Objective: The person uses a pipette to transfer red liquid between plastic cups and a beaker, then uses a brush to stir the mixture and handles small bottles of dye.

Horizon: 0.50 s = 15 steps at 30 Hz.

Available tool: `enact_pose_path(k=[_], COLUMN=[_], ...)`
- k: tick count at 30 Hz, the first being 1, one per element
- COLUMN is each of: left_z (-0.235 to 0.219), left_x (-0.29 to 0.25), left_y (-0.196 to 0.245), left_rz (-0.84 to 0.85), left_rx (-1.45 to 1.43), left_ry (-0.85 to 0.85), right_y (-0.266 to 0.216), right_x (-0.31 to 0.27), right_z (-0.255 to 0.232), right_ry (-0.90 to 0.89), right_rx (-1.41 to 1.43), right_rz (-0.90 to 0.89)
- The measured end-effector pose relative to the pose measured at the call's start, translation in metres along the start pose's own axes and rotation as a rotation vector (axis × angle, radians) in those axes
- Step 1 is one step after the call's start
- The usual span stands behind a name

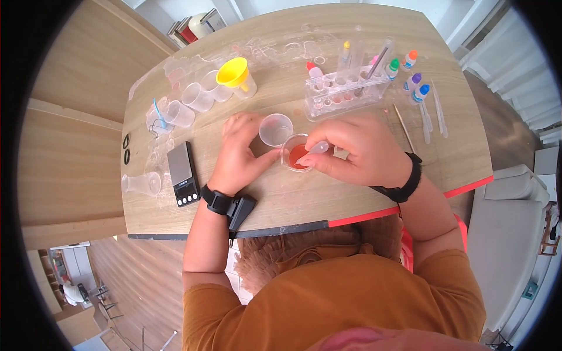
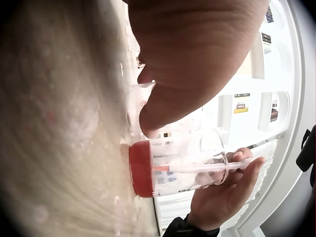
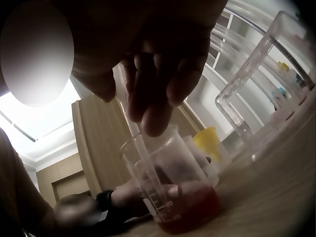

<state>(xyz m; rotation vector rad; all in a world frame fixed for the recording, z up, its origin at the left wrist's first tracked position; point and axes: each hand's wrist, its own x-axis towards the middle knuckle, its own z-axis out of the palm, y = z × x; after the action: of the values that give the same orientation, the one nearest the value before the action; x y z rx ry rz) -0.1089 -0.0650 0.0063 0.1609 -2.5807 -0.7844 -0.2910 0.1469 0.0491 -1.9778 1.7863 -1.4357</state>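
My right hand (image 1: 357, 149) pinches a clear plastic dropper (image 1: 319, 148) between thumb and fingers. The dropper's stem reaches down into a glass beaker (image 2: 190, 148) that stands on the table. Red liquid (image 2: 141, 168) fills the beaker's bottom, and the dropper's tip shows red too. Beside the beaker, touching or nearly so in the head view, stands a clear plastic cup (image 1: 276, 130). My left hand (image 1: 239, 153) rests next to this cup, its thumb stretched to the beaker's side and its other fingers loosely bent. In the right wrist view, graduations mark the beaker's wall (image 3: 163, 207).
A test tube rack (image 1: 345, 96) stands behind the right hand, with dropper bottles (image 1: 420, 93) to its right. A wooden stick (image 1: 404, 126) and spare droppers (image 1: 426, 123) lie nearby. Leftward are a scale (image 1: 181, 167), a flask (image 1: 143, 183), several cups (image 1: 198, 97) and a yellow funnel (image 1: 233, 72).
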Motion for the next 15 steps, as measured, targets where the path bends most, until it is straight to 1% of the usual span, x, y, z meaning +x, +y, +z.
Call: enact_pose_path(k=[2,4,5,8,10,11,12,13,14,15], left_z=[0.0,0.001,0.001,-0.004,-0.008,-0.009,-0.009,-0.009,-0.009,-0.009], left_x=[0.0,0.0,-0.001,-0.004,-0.003,-0.003,-0.002,-0.001,-0.001,-0.001], left_y=[0.001,0.003,0.003,0.004,0.007,0.008,0.008,0.009,0.008,0.008], left_rz=[0.012,-0.039,-0.039,-0.046,-0.008,-0.007,0.027,0.061,0.061,0.095], left_rx=[0.03,0.029,0.03,-0.057,-0.163,-0.163,-0.136,-0.108,-0.108,-0.047], left_ry=[-0.023,-0.014,-0.014,-0.048,-0.011,-0.011,0.013,0.038,0.038,0.032], right_y=[-0.001,0.0,0.0,0.001,0.0,0.0,-0.001,-0.002,-0.003,-0.003], right_x=[0.001,0.001,0.001,0.003,0.005,0.006,0.006,0.006,0.006,0.005], right_z=[-0.001,-0.001,-0.001,-0.001,-0.002,-0.003,-0.005,-0.006,-0.007,-0.006], right_ry=[-0.005,0.007,0.018,0.054,0.061,0.066,0.066,0.04,0.015,0.015], right_rx=[-0.025,-0.018,-0.01,-0.031,-0.039,-0.046,-0.046,-0.059,-0.073,-0.073], right_rz=[0.011,0.008,0.006,0.016,0.036,0.055,0.055,0.101,0.148,0.148])
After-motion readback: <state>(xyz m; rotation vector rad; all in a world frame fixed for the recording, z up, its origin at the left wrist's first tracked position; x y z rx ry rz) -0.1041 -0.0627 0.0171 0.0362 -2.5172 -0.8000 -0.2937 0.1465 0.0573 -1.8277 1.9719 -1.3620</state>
